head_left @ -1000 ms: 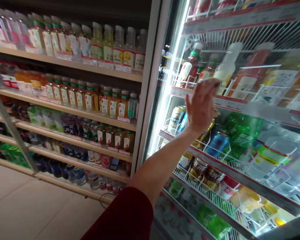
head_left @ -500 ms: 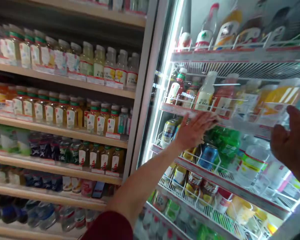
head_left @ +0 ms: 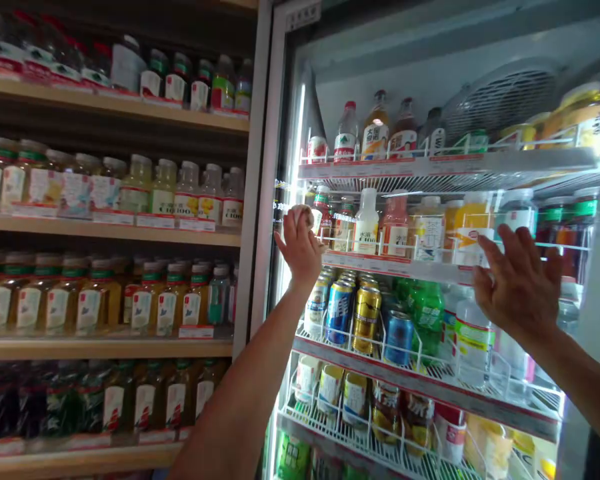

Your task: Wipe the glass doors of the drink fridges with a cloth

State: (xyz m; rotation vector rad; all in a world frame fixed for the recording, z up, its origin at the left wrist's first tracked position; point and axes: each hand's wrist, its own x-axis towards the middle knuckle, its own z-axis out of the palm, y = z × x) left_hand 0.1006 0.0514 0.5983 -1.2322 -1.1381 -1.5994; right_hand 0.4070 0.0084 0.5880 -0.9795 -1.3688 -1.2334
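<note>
My left hand is raised at the left side of a drinks fridge. It presses a crumpled pale cloth against the glass door; the cloth shows past the fingertips and along the hand's edge. My right hand is up at the right with its fingers spread and nothing visible in it. It is at or just before the glass, and I cannot tell whether it touches. Behind the glass, near my right fingers, stands a yellow juice bottle. A white bottle is to the right of my left hand.
Fridge racks hold several bottles and cans, among them a gold can and a green bottle. The grey frame parts the fridge from a wooden shelf of bottled drinks on the left. A round vent grille is at the fridge's back.
My left hand has moved left across the glass with the cloth, towards the door's left edge. The view has tilted up, and my right hand shows more fully.
</note>
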